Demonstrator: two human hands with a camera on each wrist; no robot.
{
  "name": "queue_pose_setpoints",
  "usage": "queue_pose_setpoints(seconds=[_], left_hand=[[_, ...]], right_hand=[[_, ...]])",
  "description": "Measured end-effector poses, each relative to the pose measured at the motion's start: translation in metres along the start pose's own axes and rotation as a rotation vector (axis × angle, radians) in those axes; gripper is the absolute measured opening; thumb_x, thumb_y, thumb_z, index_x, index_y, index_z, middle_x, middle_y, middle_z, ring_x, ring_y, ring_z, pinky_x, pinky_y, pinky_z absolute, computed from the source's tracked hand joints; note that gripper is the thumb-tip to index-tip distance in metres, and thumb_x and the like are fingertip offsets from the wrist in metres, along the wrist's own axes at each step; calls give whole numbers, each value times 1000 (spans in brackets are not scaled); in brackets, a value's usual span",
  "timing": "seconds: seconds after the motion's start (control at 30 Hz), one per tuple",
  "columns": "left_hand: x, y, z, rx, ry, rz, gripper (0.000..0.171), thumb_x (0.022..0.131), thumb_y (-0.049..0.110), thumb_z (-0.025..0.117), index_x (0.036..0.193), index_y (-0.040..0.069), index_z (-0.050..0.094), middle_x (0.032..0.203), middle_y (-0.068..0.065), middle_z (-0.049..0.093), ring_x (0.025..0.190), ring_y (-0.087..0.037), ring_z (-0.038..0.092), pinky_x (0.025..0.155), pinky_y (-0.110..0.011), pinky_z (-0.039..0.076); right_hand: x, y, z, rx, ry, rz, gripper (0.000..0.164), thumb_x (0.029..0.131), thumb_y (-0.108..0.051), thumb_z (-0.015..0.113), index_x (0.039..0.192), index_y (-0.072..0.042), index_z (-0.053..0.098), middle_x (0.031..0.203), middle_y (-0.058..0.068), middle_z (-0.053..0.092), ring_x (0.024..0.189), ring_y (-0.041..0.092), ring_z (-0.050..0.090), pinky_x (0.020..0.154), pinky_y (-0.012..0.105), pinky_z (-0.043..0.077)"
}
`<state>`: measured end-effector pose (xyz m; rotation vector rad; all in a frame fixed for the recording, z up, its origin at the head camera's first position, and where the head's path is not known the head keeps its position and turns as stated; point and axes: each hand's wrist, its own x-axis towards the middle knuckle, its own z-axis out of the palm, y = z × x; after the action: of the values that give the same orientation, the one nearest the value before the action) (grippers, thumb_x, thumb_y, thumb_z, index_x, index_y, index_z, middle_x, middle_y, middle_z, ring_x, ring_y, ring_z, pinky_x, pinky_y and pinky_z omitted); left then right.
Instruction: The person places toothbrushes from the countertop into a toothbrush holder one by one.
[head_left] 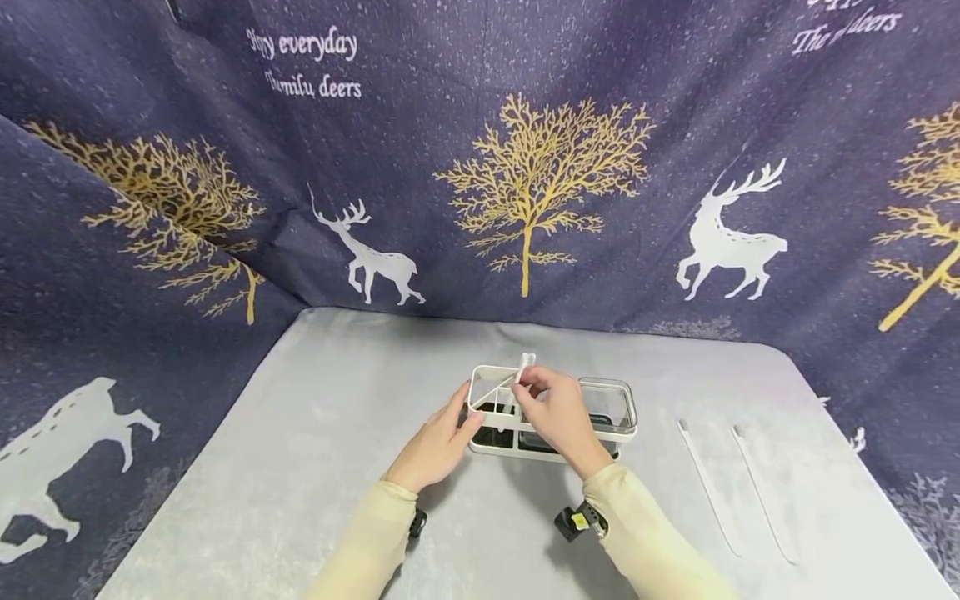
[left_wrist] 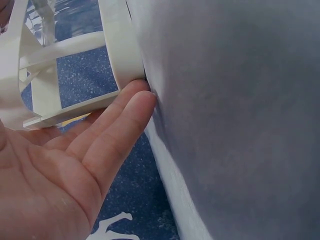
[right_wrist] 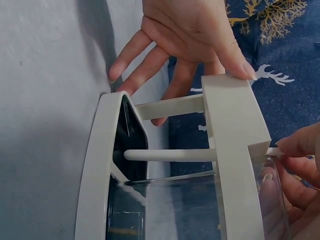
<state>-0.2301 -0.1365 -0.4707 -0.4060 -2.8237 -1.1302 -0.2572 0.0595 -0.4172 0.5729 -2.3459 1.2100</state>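
A white toothbrush holder (head_left: pixel 493 419) with a dark base stands mid-table, its top split into compartments. My left hand (head_left: pixel 435 444) rests against its left end, thumb on the upper rim; the fingers look extended along the side in the left wrist view. Between thumb and fingers, my right hand (head_left: pixel 558 412) pinches a white toothbrush (head_left: pixel 527 360) near its head, bristles up. The handle hangs down through the upper frame, and the right wrist view shows a white rod (right_wrist: pixel 170 155) reaching toward the base. The right hand hides part of the holder.
Two more white toothbrushes (head_left: pixel 708 487) lie side by side on the grey table (head_left: pixel 247 500) to the right. A clear container (head_left: pixel 609 403) sits in the right part of the holder. Behind the table hangs a dark blue cloth (head_left: pixel 420 150) with deer and trees.
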Motion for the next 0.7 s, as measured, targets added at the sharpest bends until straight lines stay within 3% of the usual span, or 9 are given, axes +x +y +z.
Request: queue_pose_setpoints(seconds=[0.1, 0.47, 0.7], left_hand=[[-1, -1, -1, -5, -4, -30, 62, 92, 58, 29, 146, 32, 14, 136, -5, 42, 119, -23, 44, 96, -45, 36], [5, 0, -6, -3, -8, -7, 63, 92, 58, 29, 146, 30, 14, 136, -7, 43, 119, -24, 44, 96, -45, 36], [4, -1, -3, -8, -25, -31, 63, 92, 56, 30, 146, 28, 16, 136, -5, 43, 121, -22, 42, 97, -43, 36]], right_hand=[[0, 1, 1, 6, -2, -7, 4, 79, -11, 67, 77, -7, 68, 62, -6, 59, 55, 7, 52, 46, 22, 41], [7, -1, 0, -1, -8, 28, 4, 80, -10, 67, 79, -7, 70, 66, -3, 61, 58, 9, 53, 44, 22, 40], [4, 0, 0, -7, -8, 50, 5, 80, -8, 68, 82, -6, 71, 69, -2, 63, 59, 9, 54, 45, 22, 40]])
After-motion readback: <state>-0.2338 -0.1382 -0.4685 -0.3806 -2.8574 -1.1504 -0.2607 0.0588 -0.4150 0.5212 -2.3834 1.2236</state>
